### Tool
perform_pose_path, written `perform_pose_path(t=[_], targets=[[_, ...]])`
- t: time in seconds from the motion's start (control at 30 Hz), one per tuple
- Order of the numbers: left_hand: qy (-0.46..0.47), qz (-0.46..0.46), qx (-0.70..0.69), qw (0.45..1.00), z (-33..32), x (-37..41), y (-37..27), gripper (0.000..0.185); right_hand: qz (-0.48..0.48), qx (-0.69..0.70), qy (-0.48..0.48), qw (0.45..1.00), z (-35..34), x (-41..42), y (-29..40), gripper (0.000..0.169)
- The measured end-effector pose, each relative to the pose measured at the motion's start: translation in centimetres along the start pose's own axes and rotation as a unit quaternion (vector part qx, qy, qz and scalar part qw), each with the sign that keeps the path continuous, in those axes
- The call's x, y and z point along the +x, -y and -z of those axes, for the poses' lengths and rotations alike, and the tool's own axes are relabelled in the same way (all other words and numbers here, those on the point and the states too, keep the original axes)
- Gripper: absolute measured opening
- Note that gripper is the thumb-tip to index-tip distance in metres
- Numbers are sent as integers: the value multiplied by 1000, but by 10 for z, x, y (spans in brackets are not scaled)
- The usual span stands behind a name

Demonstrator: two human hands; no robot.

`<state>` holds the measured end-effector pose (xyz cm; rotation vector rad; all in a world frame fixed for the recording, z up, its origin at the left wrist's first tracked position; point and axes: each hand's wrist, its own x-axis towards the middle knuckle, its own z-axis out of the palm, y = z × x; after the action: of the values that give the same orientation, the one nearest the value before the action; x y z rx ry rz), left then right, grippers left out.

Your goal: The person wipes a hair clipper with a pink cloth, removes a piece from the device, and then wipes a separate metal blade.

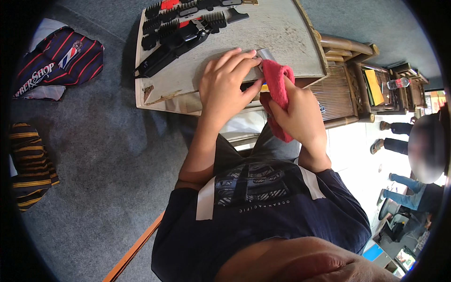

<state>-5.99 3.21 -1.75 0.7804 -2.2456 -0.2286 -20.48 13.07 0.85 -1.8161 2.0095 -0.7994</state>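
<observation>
A toothed metal clipper blade lies at the front of the worn wooden table top. The fingertips of my left hand hold its near left side. My right hand grips a bunched red cloth, whose upper end presses against the blade and covers part of it. To the left lies a black hair clipper, its head pointing away from me. Several black clipper guard combs are set out in rows behind the clipper.
Bamboo seats stand at the right, with a yellow folder and a plastic bottle farther along. Striped barber capes are at the left. An open shelf sits below the table top. People are at far right.
</observation>
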Motion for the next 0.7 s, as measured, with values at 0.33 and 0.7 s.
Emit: perform_pose_path(t=[0.33,0.7], targets=[[-2,-2,-9,1000,-2,0,4,35,13,3,-11,1000,-4,15,2,32],[-19,-19,-17,999,-3,-1,7,35,25,38,20,999,1,-12,-6,32]])
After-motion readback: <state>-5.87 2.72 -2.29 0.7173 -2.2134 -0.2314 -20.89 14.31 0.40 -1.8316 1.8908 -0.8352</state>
